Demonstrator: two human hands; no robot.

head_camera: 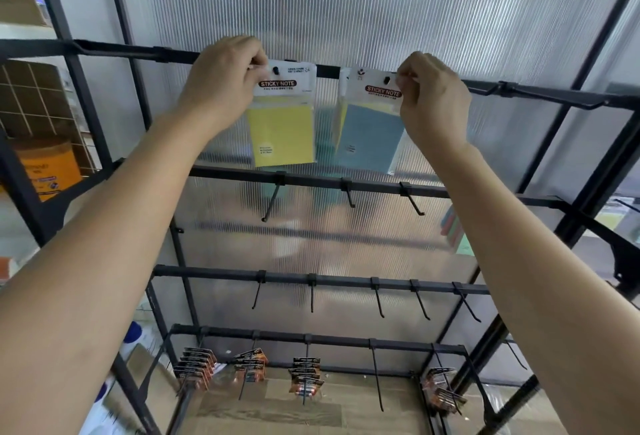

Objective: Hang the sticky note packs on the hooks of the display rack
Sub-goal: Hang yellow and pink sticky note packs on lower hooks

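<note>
Head view: two sticky note packs at the rack's top bar [121, 52].
Both the yellow pack [282, 119] and blue pack [372, 133] show a hook [276, 70] through the hang hole; left hand [221, 84] pinches the yellow header, right hand [433, 102] the blue.

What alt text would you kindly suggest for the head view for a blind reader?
At a display rack's top bar, the left hand pinches a yellow sticky note pack and the right hand a blue pack, a hook tip showing through each hang hole. Bare hooks line the bars below; battery packs hang lowest.
</note>
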